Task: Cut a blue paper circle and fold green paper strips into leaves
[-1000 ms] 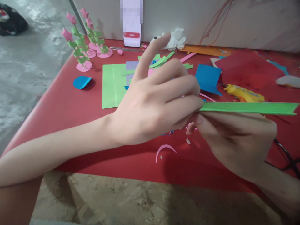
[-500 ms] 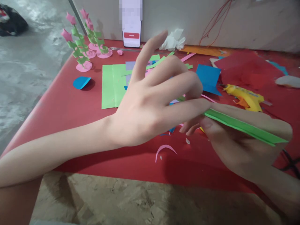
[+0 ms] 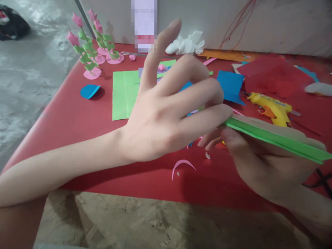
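Note:
A long, narrow folded strip of green paper (image 3: 276,140) slants down to the right in front of me, its far end reaching the right edge of the view. My right hand (image 3: 269,169) is closed on it, with the thumb pressing near its left end. My left hand (image 3: 160,121) crosses from the left, back towards me, its index fingertip at that same left end. The left thumb is hidden behind the hand; the little finger sticks up and the middle fingers are bent. Below the hands lies a curved pink paper scrap (image 3: 183,162).
Pink paper flowers with curly green stems (image 3: 89,55) stand back left. Nearby are a blue paper piece (image 3: 90,91), green paper sheet (image 3: 120,95), phone (image 3: 145,26) and crumpled tissue (image 3: 190,43). A yellow glue gun (image 3: 272,105) lies right on the red table (image 3: 90,166).
The green strip has slid to the right and more of its length shows. My left hand has shifted slightly left and up, uncovering a small pink star; my right hand has hardly moved.

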Demonstrator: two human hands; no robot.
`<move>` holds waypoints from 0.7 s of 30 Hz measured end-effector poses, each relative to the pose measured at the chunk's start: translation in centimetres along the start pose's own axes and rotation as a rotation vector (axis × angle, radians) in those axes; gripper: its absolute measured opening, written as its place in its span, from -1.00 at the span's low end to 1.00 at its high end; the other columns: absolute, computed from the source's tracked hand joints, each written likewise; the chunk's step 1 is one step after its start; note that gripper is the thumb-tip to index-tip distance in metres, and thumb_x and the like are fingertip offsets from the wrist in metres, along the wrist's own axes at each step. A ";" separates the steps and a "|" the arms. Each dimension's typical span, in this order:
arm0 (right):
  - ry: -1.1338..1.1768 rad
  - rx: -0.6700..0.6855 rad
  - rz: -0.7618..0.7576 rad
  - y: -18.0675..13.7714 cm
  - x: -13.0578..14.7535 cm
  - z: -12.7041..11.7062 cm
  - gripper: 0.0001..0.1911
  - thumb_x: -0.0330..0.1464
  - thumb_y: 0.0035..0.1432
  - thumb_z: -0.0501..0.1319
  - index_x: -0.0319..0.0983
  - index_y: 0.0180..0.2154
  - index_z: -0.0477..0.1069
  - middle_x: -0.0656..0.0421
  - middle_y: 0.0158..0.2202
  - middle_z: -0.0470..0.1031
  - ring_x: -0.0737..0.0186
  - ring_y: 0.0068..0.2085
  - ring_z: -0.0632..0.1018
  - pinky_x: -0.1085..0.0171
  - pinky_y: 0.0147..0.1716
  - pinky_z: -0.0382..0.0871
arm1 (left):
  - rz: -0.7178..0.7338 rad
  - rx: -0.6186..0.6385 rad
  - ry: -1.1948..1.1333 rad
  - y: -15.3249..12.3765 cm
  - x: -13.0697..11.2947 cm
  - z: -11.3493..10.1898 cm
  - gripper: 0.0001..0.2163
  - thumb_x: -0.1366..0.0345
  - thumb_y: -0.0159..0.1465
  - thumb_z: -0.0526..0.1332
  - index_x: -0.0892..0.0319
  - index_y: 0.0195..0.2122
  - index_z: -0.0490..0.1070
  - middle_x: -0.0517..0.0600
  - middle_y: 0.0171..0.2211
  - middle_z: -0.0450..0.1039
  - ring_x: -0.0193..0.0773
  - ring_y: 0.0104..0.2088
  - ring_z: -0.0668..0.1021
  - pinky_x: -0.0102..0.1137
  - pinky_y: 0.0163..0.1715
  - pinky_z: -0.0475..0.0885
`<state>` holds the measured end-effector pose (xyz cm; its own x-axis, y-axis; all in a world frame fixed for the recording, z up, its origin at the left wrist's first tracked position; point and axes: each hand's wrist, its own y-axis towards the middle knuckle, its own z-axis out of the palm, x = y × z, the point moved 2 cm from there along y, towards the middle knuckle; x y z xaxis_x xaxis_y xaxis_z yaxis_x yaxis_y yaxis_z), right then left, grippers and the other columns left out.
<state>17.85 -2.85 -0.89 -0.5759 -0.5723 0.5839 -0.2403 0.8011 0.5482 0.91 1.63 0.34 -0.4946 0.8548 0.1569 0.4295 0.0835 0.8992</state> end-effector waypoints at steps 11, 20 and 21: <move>-0.077 0.041 -0.113 0.6 1.0 -0.1 -0.77 -0.46 0.23 0.11 -0.18 -0.45 0.44 0.26 -0.46 0.57 0.46 -0.41 0.57 0.40 -0.40 0.47 | -0.012 0.191 0.028 0.3 -0.4 -0.9 -0.65 0.43 0.36 -0.14 0.10 -0.26 0.44 -0.19 -0.34 0.39 -0.32 -0.11 0.54 0.02 0.20 0.19; -0.098 0.081 -0.073 0.5 0.6 0.2 -0.76 -0.39 0.24 0.11 -0.19 -0.49 0.37 0.25 -0.54 0.49 0.43 -0.53 0.48 0.33 -0.52 0.43 | -0.171 0.395 0.039 1.0 -0.5 -1.0 -0.70 0.37 0.37 -0.03 0.10 -0.40 0.46 -0.17 -0.35 0.41 -0.29 -0.10 0.52 -0.01 0.20 0.18; -0.093 0.088 -0.074 0.4 0.6 0.3 -0.75 -0.38 0.25 0.10 -0.20 -0.49 0.36 0.25 -0.54 0.49 0.42 -0.54 0.48 0.33 -0.53 0.43 | -0.166 0.407 0.006 0.8 -0.4 -1.0 -0.70 0.35 0.38 -0.02 0.10 -0.38 0.47 -0.15 -0.34 0.41 -0.28 -0.09 0.51 -0.02 0.20 0.18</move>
<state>17.16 -2.76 -0.51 -0.6234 -0.6147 0.4833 -0.3496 0.7720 0.5309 0.69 0.87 1.45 -0.5859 0.8099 0.0276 0.6060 0.4152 0.6785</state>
